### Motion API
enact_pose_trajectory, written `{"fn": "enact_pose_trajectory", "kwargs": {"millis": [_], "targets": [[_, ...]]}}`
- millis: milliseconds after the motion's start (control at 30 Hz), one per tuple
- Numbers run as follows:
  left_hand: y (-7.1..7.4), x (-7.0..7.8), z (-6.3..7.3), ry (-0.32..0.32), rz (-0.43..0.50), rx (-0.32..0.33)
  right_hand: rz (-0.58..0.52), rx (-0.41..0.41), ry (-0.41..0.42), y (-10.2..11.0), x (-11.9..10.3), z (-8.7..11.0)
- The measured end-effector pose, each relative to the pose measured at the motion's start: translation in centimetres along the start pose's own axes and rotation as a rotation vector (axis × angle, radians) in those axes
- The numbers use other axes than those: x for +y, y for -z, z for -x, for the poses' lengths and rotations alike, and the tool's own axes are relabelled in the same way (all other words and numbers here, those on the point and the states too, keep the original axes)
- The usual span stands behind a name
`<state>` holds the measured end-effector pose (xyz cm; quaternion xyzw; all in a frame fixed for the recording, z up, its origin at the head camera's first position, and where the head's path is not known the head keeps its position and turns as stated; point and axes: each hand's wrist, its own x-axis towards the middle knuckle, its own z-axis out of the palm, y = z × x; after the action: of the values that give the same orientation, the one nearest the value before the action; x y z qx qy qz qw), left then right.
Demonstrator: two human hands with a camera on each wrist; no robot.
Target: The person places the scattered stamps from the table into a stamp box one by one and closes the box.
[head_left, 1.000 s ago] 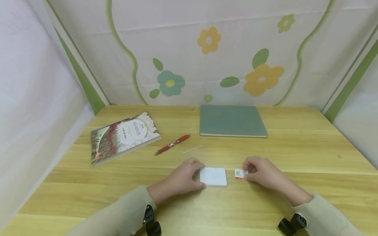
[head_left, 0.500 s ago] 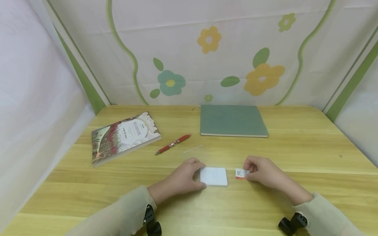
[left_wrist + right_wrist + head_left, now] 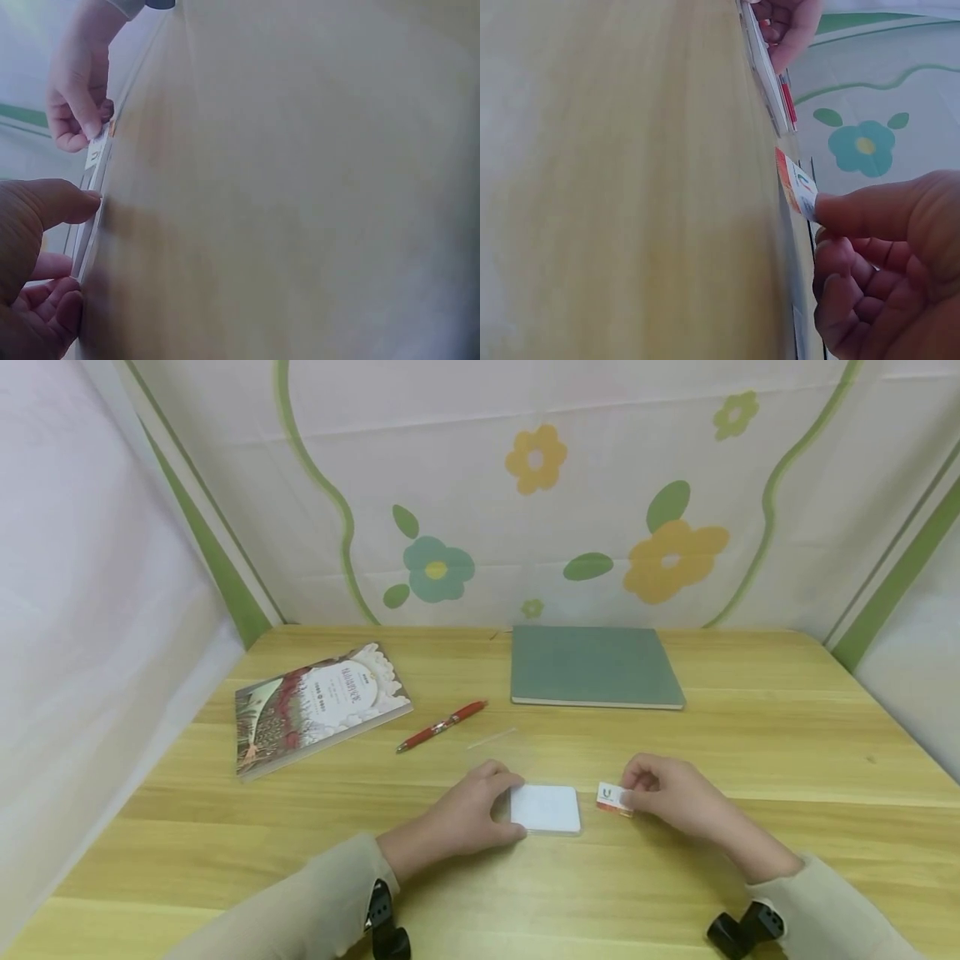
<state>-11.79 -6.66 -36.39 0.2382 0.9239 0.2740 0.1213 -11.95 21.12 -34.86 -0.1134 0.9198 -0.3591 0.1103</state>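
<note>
My left hand [image 3: 468, 814] holds a flat white rectangular case with clear edges [image 3: 546, 809] on the table, thumb at its near left corner and a finger at the far left one. Just right of it, my right hand [image 3: 671, 793] pinches a small white card with a red-orange edge and a printed U-shaped mark [image 3: 612, 798]. In the right wrist view the card [image 3: 798, 187] is tilted between thumb and fingers, apart from the white case [image 3: 765, 71]. The left wrist view shows the left thumb [image 3: 67, 202] and fingers at the case's edge.
A red pen [image 3: 441, 727] lies behind the left hand, near a thin clear film or strip [image 3: 492, 739]. An illustrated book [image 3: 322, 708] rests at the left, a green notebook [image 3: 596, 667] at the back. A flowered curtain [image 3: 465, 485] hangs behind the wooden table [image 3: 787, 735].
The small card in my right hand has tilted, its right end turning down toward the near side. The left hand stays on the white case. The head view has shifted slightly.
</note>
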Motion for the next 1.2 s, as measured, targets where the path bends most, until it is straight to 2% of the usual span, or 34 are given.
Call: {"fn": "enact_pose_trajectory", "kwargs": {"millis": [233, 467, 867, 1200], "targets": [[-0.3, -0.2, 0.2, -0.003, 0.043, 0.010, -0.087, -0.028, -0.048, 0.2, 0.4, -0.2], [-0.6, -0.4, 0.3, 0.003, 0.069, 0.026, -0.200, -0.051, -0.056, 0.3, 0.3, -0.4], [-0.7, -0.4, 0.4, 0.004, 0.078, 0.033, -0.349, -0.130, 0.045, -0.7, -0.1, -1.1], [-0.9, -0.5, 0.4, 0.002, 0.093, 0.043, -0.410, -0.191, 0.053, -1.7, -1.2, -1.7]]}}
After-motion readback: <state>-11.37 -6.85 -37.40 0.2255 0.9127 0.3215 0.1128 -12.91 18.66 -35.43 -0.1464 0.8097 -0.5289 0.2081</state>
